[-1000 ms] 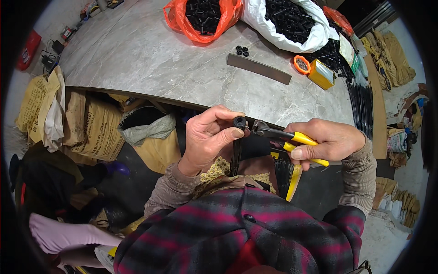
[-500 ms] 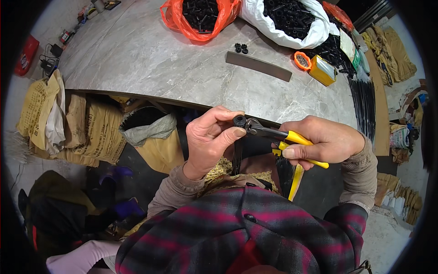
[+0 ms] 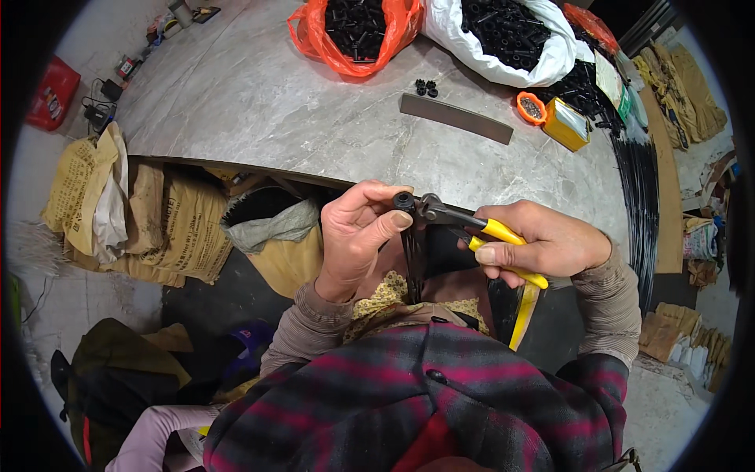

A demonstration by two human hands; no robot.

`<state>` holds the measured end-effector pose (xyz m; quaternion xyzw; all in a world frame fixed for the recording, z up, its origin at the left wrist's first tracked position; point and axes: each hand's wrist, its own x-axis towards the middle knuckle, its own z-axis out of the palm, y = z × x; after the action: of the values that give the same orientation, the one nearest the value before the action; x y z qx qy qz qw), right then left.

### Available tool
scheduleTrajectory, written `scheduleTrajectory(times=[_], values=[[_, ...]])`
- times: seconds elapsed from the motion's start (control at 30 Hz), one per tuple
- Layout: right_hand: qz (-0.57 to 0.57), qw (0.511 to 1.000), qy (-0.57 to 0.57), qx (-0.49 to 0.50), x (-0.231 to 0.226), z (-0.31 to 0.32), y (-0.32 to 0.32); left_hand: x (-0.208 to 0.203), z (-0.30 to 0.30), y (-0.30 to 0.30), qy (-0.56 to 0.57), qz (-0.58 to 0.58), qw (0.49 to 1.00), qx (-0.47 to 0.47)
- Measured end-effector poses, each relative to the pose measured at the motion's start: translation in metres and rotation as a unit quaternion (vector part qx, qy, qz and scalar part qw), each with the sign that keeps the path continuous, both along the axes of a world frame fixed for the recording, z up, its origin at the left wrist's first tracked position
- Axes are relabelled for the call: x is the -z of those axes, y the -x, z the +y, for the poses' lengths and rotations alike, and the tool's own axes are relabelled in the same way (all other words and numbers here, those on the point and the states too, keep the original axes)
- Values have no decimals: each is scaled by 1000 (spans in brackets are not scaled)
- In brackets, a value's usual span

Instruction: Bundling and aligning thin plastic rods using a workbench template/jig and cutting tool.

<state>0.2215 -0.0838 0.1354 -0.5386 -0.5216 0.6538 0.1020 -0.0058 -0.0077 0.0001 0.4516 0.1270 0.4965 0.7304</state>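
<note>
My left hand (image 3: 354,232) pinches a small black tubular plastic piece (image 3: 403,201) between thumb and fingertips, its round holed end facing up. Thin black strands (image 3: 413,271) hang below it toward my lap; whether they join the piece I cannot tell. Wrapped round the yellow handles of a pair of pliers (image 3: 456,219) is my right hand (image 3: 550,240). The dark metal jaws lie right beside the black piece, on its right side. Whether the jaws grip anything is too small to make out. Both hands are just in front of the table's near edge.
On the grey marbled table (image 3: 259,110) stand a red bag (image 3: 301,38) and a white bag (image 3: 448,49) of black parts. A flat metal bar (image 3: 456,119), an orange dish (image 3: 532,108) and a yellow box (image 3: 566,126) lie nearer. Long black strands (image 3: 638,204) lie right; paper sacks (image 3: 189,228) stand left.
The surroundings have shifted slightly right in view. Both hands, with the black piece and the pliers, have moved a little left; the jaws stay beside the piece.
</note>
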Motion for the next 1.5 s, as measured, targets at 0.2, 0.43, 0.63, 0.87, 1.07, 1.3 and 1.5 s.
scheduleTrajectory(times=[0.2, 0.43, 0.63, 0.87, 1.07, 1.3, 1.5], values=[[32, 997, -65, 26, 19, -13, -1, -1, 0, 5, 9, 40, 999, -5], [7, 995, -99, -6, 15, -20, -3, -2, -6, 1, -17, 44, 999, -2], [75, 994, -83, 11, 25, -25, -13, -7, -16, -9, -18, 72, 997, -25], [-249, 898, -312, 185, 110, -40, -68, 47, -39, -12, 42, 252, 946, 199], [-595, 643, -401, 267, 191, -43, -140, 126, -81, 3, -29, 349, 909, 225], [-634, 537, -500, 245, 187, -44, -129, 152, -63, 14, -52, 345, 919, 185], [-315, 773, -488, 256, 168, -81, -67, 49, -18, 21, 37, 301, 951, 56]])
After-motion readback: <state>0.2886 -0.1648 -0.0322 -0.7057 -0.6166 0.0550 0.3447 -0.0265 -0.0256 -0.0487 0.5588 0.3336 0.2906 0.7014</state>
